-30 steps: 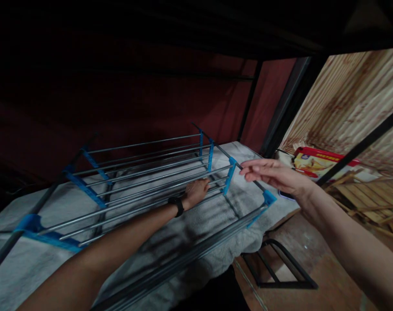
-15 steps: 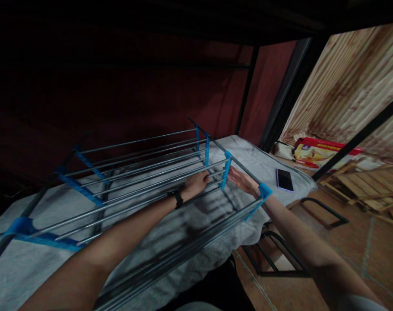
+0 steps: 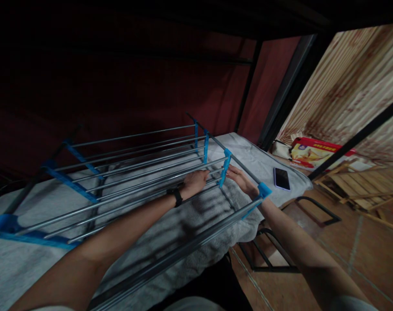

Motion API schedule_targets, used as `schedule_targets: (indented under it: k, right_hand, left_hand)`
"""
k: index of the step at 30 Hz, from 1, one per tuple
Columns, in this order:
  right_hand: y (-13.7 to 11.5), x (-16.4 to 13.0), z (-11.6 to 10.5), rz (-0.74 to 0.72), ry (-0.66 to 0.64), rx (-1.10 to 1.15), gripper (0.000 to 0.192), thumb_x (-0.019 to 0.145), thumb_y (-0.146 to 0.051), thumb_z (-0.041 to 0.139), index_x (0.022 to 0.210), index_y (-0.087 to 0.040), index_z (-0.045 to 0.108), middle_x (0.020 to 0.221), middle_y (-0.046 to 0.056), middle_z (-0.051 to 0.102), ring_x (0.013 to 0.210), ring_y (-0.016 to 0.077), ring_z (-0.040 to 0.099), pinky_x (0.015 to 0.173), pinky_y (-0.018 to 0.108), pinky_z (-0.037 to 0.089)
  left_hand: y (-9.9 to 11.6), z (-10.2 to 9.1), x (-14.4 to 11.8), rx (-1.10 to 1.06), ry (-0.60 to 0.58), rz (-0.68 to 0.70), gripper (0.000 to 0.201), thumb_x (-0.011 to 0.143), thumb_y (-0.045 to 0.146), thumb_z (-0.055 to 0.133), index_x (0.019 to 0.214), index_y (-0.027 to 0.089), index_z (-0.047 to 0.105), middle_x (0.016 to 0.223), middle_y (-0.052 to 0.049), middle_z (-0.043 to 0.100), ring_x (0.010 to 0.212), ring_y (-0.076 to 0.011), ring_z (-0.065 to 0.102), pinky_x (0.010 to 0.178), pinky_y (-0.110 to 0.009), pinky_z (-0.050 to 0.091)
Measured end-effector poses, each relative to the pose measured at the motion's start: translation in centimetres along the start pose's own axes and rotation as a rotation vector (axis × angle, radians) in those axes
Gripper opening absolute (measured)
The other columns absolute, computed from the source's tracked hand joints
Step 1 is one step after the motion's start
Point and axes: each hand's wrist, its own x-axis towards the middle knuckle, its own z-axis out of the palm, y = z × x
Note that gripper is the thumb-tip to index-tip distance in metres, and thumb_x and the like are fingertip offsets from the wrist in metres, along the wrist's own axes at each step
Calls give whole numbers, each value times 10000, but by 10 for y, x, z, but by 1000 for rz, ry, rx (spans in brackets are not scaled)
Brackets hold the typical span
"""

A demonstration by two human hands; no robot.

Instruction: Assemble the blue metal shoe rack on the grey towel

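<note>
- Since a second ago the right hand [image 3: 243,181] has come in from mid-air — it now rests beside the blue plastic bracket [image 3: 224,168].
- Left hand [image 3: 193,182] grasps the long metal-rod rack with blue joints [image 3: 131,172], whose rods run left to right.
- Rack lies on a grey-blanketed bunk bed [image 3: 37,259] — a dark phone [image 3: 281,179] sits near the edge.
- Whether the right hand grips, I cannot tell.

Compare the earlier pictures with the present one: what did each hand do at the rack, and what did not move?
The right hand came down from the air near the rack's end and now rests against the blue bracket. The left hand has stayed on the metal rods. The rack, the grey blanket and the phone lie where they were.
</note>
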Motion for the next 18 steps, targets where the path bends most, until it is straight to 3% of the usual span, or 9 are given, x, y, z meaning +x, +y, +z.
schedule_targets:
  k: [6, 12, 18]
  right_hand:
    - [-19, -10, 8, -12, -12, 91, 647, 561, -559, 773, 1108, -247, 625, 1086, 50, 649, 1251, 261, 471, 1030, 356, 384]
    - [-14, -7, 6, 9, -3, -62, 615, 615, -594, 725, 1109, -240, 633, 1203, 67, 614, 1241, 269, 467, 1043, 344, 376]
    - [-2, -1, -2, -140, -119, -28, 665, 692, -697, 612, 1178, -243, 605, 1272, 70, 568, 1256, 310, 439, 1098, 455, 310]
  left_hand:
    - [-1, 0, 2, -27, -24, 28, 307, 944, 315, 349, 1071, 249, 621, 1028, -64, 697, 905, -222, 632, 729, -315, 446]
    - [-2, -1, 3, -52, -43, 53, 299, 938, 290, 335, 980, 222, 623, 982, -63, 692, 885, -217, 628, 714, -303, 435]
    - [0, -1, 5, -58, -64, 45, 289, 929, 282, 341, 969, 211, 618, 975, -69, 690, 872, -220, 623, 696, -301, 429]
